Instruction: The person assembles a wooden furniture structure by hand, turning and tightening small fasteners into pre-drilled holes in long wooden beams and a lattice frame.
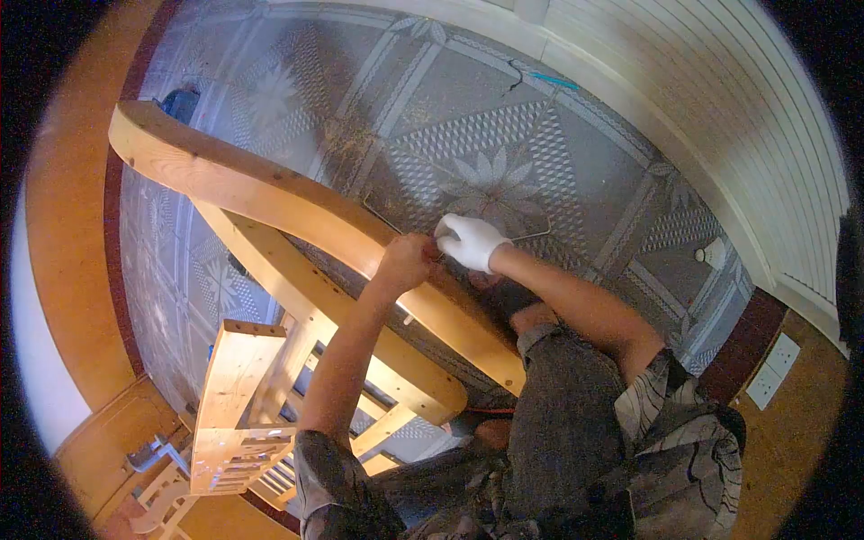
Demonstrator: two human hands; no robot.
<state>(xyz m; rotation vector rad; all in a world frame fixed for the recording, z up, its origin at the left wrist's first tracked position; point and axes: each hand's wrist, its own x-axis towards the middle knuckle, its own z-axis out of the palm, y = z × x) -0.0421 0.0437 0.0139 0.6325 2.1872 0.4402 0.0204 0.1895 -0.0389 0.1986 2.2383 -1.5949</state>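
Observation:
Bare, with its fingers closed, my left hand [407, 264] is at the edge of a long curved wooden beam [243, 189]. Right beside it, my right hand [472, 245] wears a white glove, and its fingers are bent together near the left fingertips. What lies between the fingers of either hand is too small and hidden to name. A thin bent rod [538, 233] shows past the gloved hand; whether I hold it is unclear. A small pale peg [407, 317] sticks out from the beam below my left hand.
A second wooden beam [288, 283] with dark holes runs alongside, joined to slatted wooden parts [243, 450] at lower left. A blue strip [553, 81] lies on the patterned floor [504, 171] by the ribbed white panel [720, 108]. A wall socket [774, 371] is at right.

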